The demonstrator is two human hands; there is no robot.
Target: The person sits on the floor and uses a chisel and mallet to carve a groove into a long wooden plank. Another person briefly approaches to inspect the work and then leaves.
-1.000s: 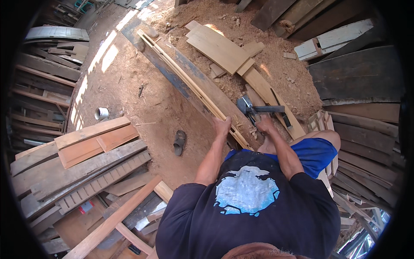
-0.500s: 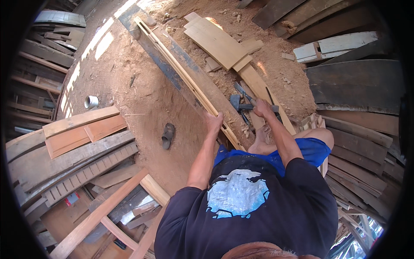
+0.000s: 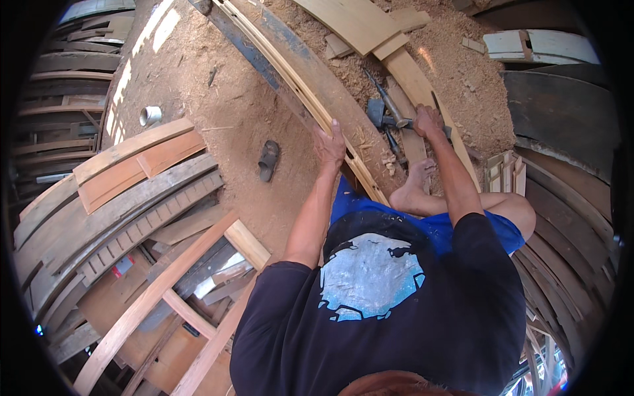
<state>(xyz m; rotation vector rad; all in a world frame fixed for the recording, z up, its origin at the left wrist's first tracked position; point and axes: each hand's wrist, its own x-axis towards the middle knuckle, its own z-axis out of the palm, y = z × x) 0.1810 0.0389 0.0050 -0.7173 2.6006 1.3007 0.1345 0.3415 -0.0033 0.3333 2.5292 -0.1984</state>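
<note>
My left hand [image 3: 329, 145] is closed around the near part of a long, pale strip of wood [image 3: 290, 86], which has slots along its length. The strip lies on a long, worn plank [image 3: 343, 109]. To the right, my right hand [image 3: 429, 123] is closed on the handle of a hammer, whose dark head [image 3: 376, 111] points left. A chisel [image 3: 384, 92] lies just beyond the hammer, its handle end close to my right hand but apart from it. Another dark tool [image 3: 394, 144] sits below the hammer head, partly hidden.
Pale boards [image 3: 360, 26] lie on shavings at the far right. A sandal [image 3: 268, 160] and a whitish cup-like object [image 3: 150, 116] rest on the ground to the left. Wooden frame pieces [image 3: 158, 297] stand near left, with stacked boards [image 3: 558, 112] at right. My bare foot [image 3: 413, 188] is beside the plank.
My right hand has moved right, away from the chisel's handle, and is now on the hammer handle. My left hand stays on the strip. The whole view has shifted slightly.
</note>
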